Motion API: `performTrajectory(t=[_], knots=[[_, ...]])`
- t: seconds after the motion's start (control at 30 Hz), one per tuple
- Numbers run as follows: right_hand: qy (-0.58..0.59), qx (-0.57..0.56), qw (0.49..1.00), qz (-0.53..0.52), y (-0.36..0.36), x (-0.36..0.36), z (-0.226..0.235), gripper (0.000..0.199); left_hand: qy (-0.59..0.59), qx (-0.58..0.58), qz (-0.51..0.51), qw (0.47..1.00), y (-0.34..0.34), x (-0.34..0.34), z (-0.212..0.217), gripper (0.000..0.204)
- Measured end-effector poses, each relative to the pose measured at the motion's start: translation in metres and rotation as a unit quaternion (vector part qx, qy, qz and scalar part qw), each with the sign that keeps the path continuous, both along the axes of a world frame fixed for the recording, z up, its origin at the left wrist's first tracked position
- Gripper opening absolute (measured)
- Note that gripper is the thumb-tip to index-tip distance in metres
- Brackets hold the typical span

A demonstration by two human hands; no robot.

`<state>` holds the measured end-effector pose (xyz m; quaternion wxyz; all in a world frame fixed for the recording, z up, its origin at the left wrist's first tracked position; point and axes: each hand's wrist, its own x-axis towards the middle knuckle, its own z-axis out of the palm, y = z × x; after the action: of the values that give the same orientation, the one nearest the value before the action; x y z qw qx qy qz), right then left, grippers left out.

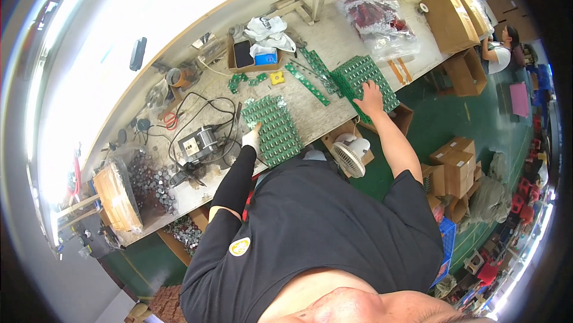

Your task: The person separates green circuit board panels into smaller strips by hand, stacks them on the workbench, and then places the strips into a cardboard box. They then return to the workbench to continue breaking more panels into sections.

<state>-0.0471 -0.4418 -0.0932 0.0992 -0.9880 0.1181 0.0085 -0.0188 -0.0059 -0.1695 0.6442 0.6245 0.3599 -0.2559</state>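
My left hand point(253, 136), in a white covering below a black sleeve, grips the left edge of a green circuit board panel point(274, 129). Rows of small metal parts cover that panel, which lies near the table's front edge. To the right, my bare right hand point(370, 99) rests with fingers apart on another green board panel point(365, 72). Its thumb points toward the panel's left side, where more green boards point(342, 87) stand close together at a tilt. Narrow green board strips point(307, 84) lie between the two panels. The underside of the left hand is hidden.
A motor-like device point(200, 144) with black cables and red-handled scissors point(171, 121) lie left. Loose metal parts point(152, 183) are heaped farther left. Behind are a cardboard tray point(239, 63) and a bagged bundle point(379, 22). A fan point(350, 155) stands by the front edge; another person point(498, 54) is far right.
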Motion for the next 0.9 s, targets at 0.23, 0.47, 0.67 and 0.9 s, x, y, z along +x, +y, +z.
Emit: performTrajectory(t=[0.23,0.47,0.67,0.9], knots=[[-0.095,-0.055,0.994,-0.004,-0.005,0.007,0.026,0.034,-0.122,0.488,-0.175,0.847,-0.012,-0.019,0.054,0.058],[-0.226,-0.01,0.973,-0.052,-0.044,0.029,0.08,0.03,-0.163,0.349,-0.148,0.911,-0.016,-0.035,0.07,0.05],[-0.317,0.07,0.932,0.16,0.031,0.036,0.173,0.031,0.044,-0.277,-0.121,0.952,-0.045,-0.028,0.126,0.073],[-0.198,0.268,0.828,0.452,0.15,0.009,0.231,0.027,0.12,-0.641,0.089,0.753,-0.062,0.011,0.208,0.091]])
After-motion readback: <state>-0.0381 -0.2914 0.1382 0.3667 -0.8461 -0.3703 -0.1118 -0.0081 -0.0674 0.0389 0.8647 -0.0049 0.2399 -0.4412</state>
